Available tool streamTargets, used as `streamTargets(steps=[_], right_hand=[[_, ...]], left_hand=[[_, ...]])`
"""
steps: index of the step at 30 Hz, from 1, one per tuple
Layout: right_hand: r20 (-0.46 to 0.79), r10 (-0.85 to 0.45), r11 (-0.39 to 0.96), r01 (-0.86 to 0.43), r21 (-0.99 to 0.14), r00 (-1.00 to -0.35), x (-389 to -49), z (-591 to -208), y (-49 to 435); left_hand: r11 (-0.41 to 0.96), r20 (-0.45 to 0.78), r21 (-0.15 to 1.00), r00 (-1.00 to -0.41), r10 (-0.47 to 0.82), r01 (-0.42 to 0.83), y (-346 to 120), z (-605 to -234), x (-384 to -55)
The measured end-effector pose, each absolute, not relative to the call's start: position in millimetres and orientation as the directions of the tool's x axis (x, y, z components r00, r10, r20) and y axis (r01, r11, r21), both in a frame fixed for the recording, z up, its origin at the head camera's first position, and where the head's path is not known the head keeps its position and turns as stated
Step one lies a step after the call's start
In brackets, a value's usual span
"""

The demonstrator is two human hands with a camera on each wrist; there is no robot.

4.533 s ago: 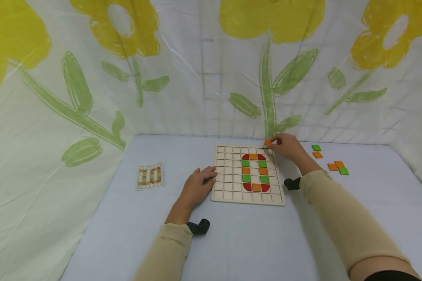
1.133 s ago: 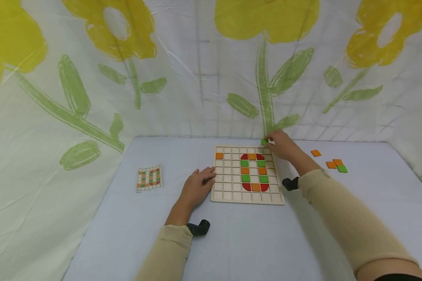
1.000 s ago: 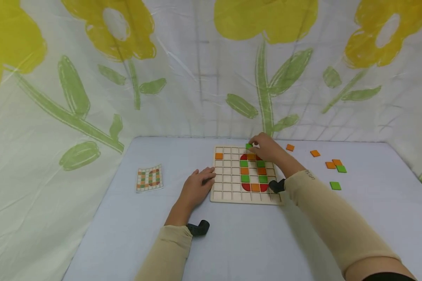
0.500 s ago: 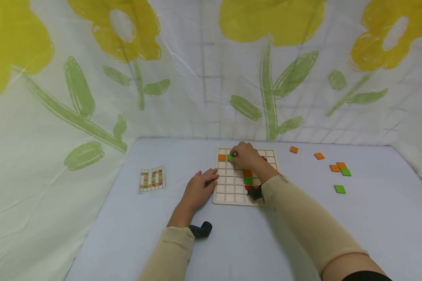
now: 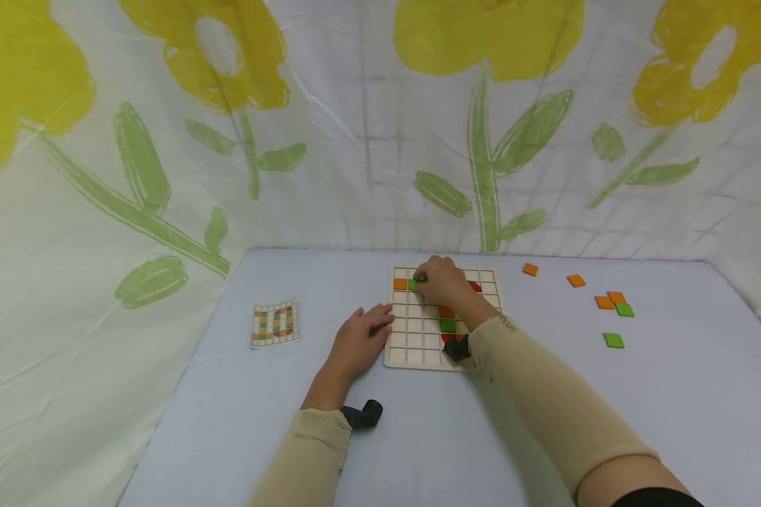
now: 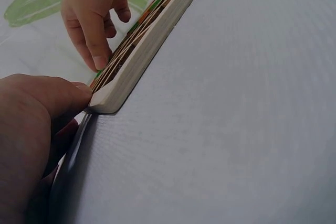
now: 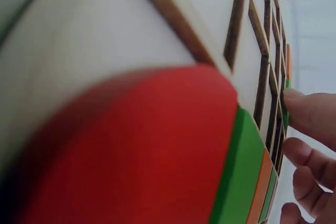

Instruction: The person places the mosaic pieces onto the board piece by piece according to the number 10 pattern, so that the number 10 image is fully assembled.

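Observation:
My right hand point(image 5: 445, 283) is over the upper left of the wooden grid board point(image 5: 415, 358). Its fingertips pinch a green square tile point(image 5: 413, 284) at a cell beside an orange tile point(image 5: 400, 284). In the right wrist view, a fingertip point(image 7: 294, 97) meets the green tile at its edge, with other fingers curled below. My left hand point(image 5: 357, 343) rests with relaxed fingers against the board's left edge; the left wrist view shows a digit point(image 6: 71, 95) at the board's corner. A ring of red, green and orange tiles on the board is partly hidden by my right arm.
Loose orange tiles point(image 5: 576, 281) and green tiles point(image 5: 614, 341) lie on the table right of the board. A pattern card point(image 5: 275, 323) with coloured squares lies to the left. A white flowered cloth point(image 5: 330, 190) hangs behind the table.
An orange tile now sits in a left cell of the board. My right hand has carried a green tile leftward to the cell beside it. The left hand has stayed put.

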State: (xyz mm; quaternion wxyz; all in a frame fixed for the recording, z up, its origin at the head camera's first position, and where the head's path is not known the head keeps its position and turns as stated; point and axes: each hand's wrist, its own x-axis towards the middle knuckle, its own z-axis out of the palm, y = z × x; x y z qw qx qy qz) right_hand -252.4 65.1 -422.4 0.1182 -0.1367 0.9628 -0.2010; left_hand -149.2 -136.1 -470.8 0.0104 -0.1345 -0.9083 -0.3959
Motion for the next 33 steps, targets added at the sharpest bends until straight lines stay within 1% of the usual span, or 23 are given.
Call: streamTargets(steps=[6, 11, 14, 20, 26, 29, 33], right_hand=[[-0.166, -0.324, 0.870, -0.225, -0.439, -0.931, -251, -416, 73], [-0.139, -0.314, 0.836, -0.204, -0.510, -0.939, -256, -403, 106], [-0.151, -0.266, 0.834, -0.148, -0.531, -0.952, -260, -397, 136], [-0.164, -0.142, 0.849, -0.035, -0.527, -0.976, -262, -393, 206], [-0.221, -0.013, 0.794, 0.124, -0.595, -0.975, -252, -396, 259], [-0.269, 0.026, 0.796, 0.183, -0.577, -0.963, -249, -404, 272], [-0.277, 0.027, 0.842, 0.171, -0.511, -0.961, -251, -414, 278]], left_hand=[[0.655, 0.121, 0.712, -0.963, 0.240, 0.253, -135, -471, -150], [0.646, 0.130, 0.720, -0.964, 0.233, 0.254, -134, -468, -149], [0.649, 0.125, 0.720, -0.966, 0.224, 0.244, -135, -468, -148], [0.655, 0.125, 0.716, -0.967, 0.220, 0.241, -135, -469, -148], [0.662, 0.118, 0.712, -0.969, 0.216, 0.234, -136, -469, -148], [0.663, 0.107, 0.713, -0.970, 0.218, 0.228, -136, -470, -148], [0.657, 0.110, 0.717, -0.968, 0.224, 0.234, -135, -470, -148]])
